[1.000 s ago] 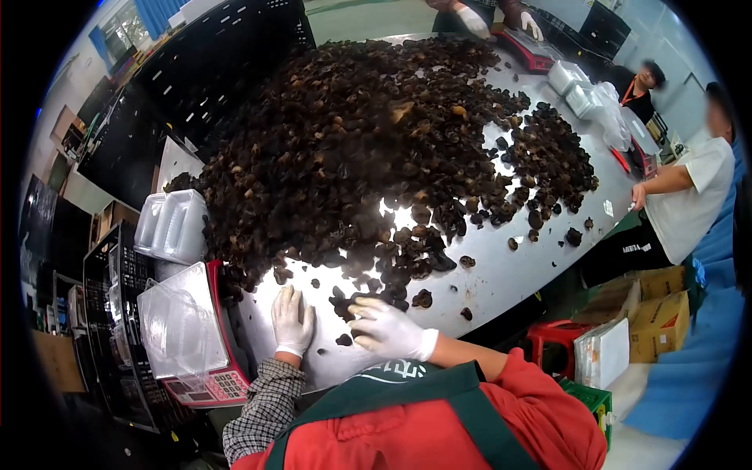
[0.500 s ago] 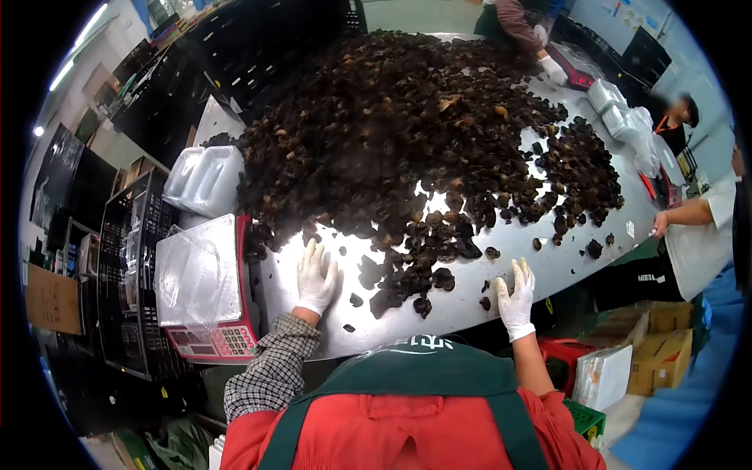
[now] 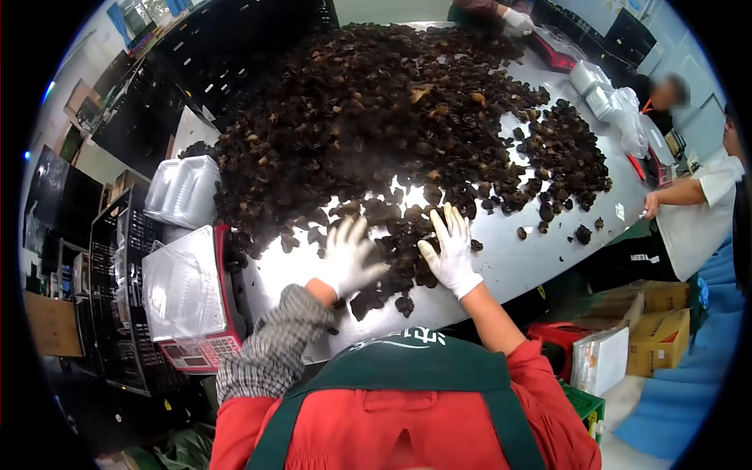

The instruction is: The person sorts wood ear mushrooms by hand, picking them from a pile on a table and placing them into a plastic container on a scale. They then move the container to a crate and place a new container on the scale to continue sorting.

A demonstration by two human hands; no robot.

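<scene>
A broad heap of dark brown wood ear mushrooms (image 3: pixel 376 125) covers much of the metal table (image 3: pixel 509 254). My left hand (image 3: pixel 348 260), in a white glove, is spread at the near edge of the heap and slightly blurred. To its right, my gloved right hand (image 3: pixel 452 254) lies with fingers stretched over the mushrooms' edge. Between the two hands sits a small clump of mushrooms (image 3: pixel 403 262). Neither hand grips anything; contact under the palms is hidden.
At left stands a red scale (image 3: pixel 192 298) with a clear plastic tray on it, beside stacked white trays (image 3: pixel 184 192). A black crate (image 3: pixel 121 290) is further left. Another person's gloved hand (image 3: pixel 517 21) is at the far end; a person in white sleeves (image 3: pixel 697 204) stands right.
My right hand has moved left onto the mushrooms' edge. My left hand has shifted right and slightly nearer to me, so the hands are closer together. The far person's hand has moved back.
</scene>
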